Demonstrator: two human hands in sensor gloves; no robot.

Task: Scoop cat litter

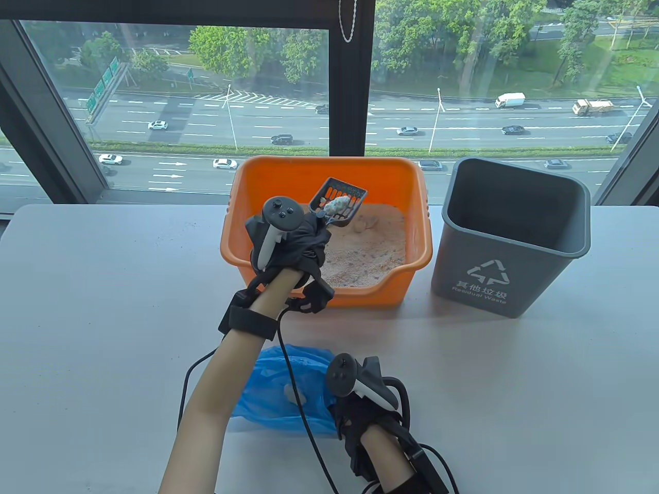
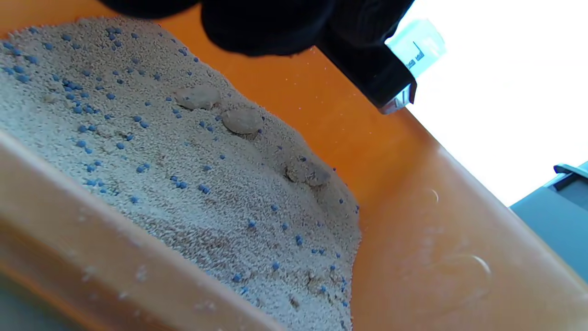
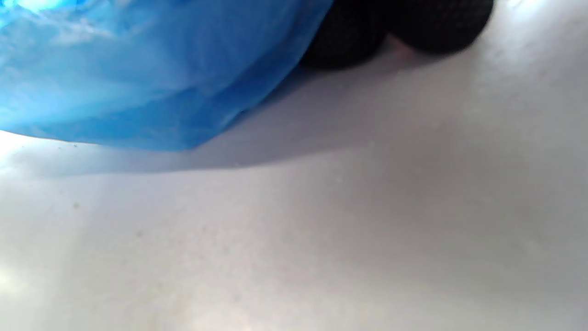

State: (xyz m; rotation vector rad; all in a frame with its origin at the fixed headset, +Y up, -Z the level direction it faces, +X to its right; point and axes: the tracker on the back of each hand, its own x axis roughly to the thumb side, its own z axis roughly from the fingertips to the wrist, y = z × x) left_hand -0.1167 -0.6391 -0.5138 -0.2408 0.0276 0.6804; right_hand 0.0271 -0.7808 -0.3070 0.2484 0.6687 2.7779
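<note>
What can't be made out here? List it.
- Left hand grip on the scoop handle: table view, glove and tracker cover it.
- Right hand fingers at the blue bag: bag hides them in both views.
- Gray bin bottom: its front wall hides it.

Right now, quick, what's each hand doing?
Left hand: grips the scoop, a clump in it, above the litter box.
Right hand: rests at the blue bag; grip cannot be told.
</note>
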